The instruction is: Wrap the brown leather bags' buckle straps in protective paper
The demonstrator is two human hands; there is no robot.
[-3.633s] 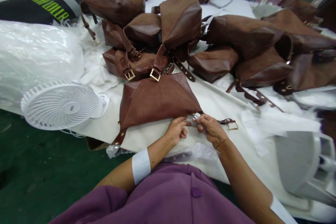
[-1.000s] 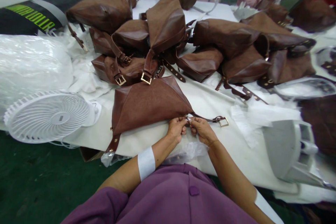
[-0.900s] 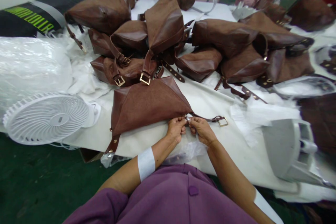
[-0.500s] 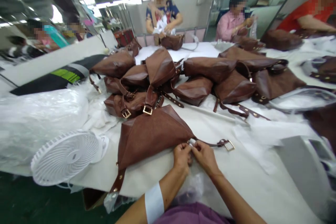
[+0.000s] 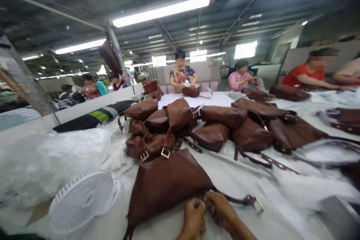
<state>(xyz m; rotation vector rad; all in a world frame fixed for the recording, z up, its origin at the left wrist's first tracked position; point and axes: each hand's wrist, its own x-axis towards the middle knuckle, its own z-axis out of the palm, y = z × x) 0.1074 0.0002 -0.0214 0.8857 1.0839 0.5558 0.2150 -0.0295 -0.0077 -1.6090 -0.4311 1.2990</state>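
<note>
A brown leather bag (image 5: 168,185) lies flat in front of me, its wide edge towards me. At that edge's right end, my left hand (image 5: 194,215) is closed, fingers pinched together beside the bag. My right hand (image 5: 221,208) is closed too, its fingertips close to the left ones near the bag's corner. What the fingers hold is small and blurred, so I cannot make it out. From the corner a dark strap runs right to a gold-coloured buckle (image 5: 258,206). Another strap (image 5: 129,230) hangs from the bag's lower left corner.
Several brown bags (image 5: 216,135) are piled behind this one. To the left stand a white fan (image 5: 84,202) and crumpled clear plastic (image 5: 56,157). A grey box-like object (image 5: 340,213) sits at right. Across the table, a person (image 5: 182,73) handles a bag; others work at the right.
My view has tilted upward, so the hands and the bag sit lower in the picture. Both hands stay at the bag's right corner; the white bit seen between the fingers earlier is now hard to see.
</note>
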